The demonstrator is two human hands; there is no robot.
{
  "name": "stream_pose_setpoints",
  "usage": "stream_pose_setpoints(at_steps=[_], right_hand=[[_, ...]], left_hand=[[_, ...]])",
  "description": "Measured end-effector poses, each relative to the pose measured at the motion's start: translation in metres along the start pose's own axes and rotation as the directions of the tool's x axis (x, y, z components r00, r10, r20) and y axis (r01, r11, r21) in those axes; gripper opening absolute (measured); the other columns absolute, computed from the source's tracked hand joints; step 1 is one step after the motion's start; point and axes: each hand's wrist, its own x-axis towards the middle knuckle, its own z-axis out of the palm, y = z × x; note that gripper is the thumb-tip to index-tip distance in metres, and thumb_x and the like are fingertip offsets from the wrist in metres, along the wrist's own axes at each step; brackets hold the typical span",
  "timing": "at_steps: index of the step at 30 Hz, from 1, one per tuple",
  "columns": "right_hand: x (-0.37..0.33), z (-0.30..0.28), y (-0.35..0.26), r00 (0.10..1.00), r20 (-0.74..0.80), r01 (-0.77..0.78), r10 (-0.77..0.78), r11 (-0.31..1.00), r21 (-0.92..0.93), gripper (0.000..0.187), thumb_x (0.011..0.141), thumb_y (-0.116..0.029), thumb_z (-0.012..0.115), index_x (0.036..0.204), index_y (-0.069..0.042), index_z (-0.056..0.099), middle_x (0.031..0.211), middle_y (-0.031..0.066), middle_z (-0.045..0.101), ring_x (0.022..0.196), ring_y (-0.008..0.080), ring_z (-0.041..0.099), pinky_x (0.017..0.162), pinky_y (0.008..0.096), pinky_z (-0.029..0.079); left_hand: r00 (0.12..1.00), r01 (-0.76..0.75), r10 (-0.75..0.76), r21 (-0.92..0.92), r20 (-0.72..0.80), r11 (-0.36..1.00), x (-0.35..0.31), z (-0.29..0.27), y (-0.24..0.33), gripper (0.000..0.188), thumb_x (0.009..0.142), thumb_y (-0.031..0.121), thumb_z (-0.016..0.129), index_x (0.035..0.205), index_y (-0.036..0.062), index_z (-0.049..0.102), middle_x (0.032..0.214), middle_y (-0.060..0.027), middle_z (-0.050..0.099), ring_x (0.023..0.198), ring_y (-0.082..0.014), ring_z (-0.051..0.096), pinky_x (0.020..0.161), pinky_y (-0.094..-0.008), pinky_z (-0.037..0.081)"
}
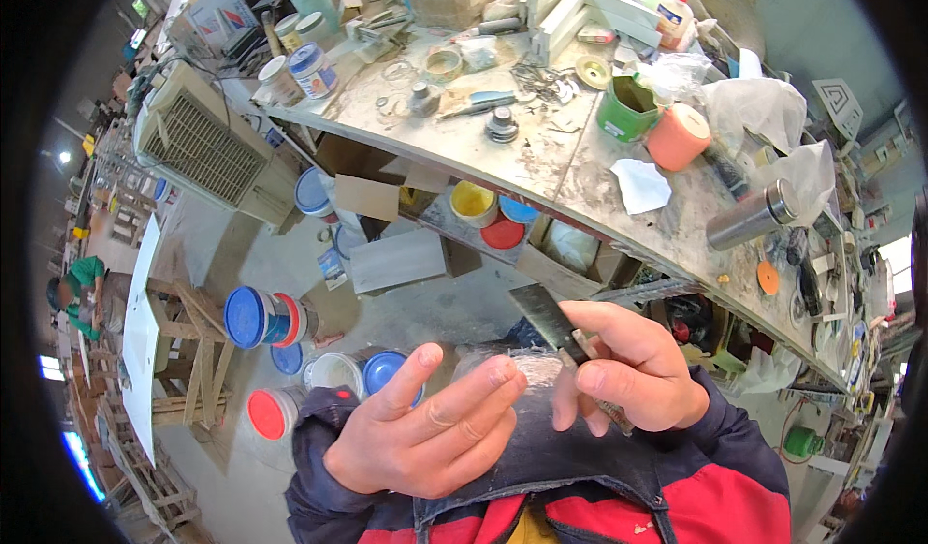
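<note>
My right hand (643,365) is closed around a flat-bladed scraper (543,314) in front of my chest. Its dark, wide blade points up and to the left, and the lower part of the handle shows below my fingers. To the left of it, my left hand (435,430) is raised with its fingers stretched out and apart, holding nothing. The left fingertips are close to the scraper but apart from it. What lies on the left fingertips, if anything, is too small to tell.
A cluttered workbench (367,109) runs across ahead, bearing a green pail (623,114), an orange container (679,138) and a steel flask (752,215). Several lidded buckets (246,317) stand on the floor at left, near an air cooler (208,143). Another person (85,297) is far left.
</note>
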Motion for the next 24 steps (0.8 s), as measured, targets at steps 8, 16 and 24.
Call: stream_pose_setpoints(at_steps=[8,16,24], right_hand=[[0.003,0.005,-0.003,0.996,0.089,-0.014,0.009,0.998,0.064,0.05,0.105,-0.01,0.049,0.154,-0.002,0.039,0.095,0.0051,0.068,0.059,0.0044,0.056,0.051,0.0207,0.044],[0.005,0.008,-0.005,0.992,0.121,-0.039,0.028,0.995,0.09,0.057,0.104,-0.003,0.044,0.159,-0.003,0.031,0.107,0.0035,0.068,0.058,0.0039,0.056,0.054,0.021,0.047],[0.007,0.01,-0.009,0.978,0.203,-0.046,0.04,0.999,0.023,0.06,0.103,-0.001,0.042,0.161,-0.004,0.027,0.126,0.0066,0.069,0.058,0.0045,0.057,0.056,0.0208,0.049]], left_hand=[[0.982,-0.139,0.124,0.103,0.142,0.985,0.007,-0.004,-0.01,0.014,0.091,0.022,0.06,0.086,0.0202,0.073,0.117,0.0026,0.074,0.131,-0.0114,0.058,0.118,-0.0476,0.032],[0.958,-0.231,0.198,0.147,0.209,0.962,0.006,-0.011,-0.017,0.017,0.092,0.025,0.058,0.083,0.0208,0.072,0.122,0.0054,0.072,0.13,-0.0117,0.057,0.117,-0.0458,0.033],[0.932,-0.277,0.217,0.185,0.291,0.943,0.003,-0.023,-0.018,0.019,0.093,0.027,0.057,0.089,0.0202,0.075,0.134,0.0065,0.067,0.134,-0.0115,0.053,0.119,-0.0449,0.032]])
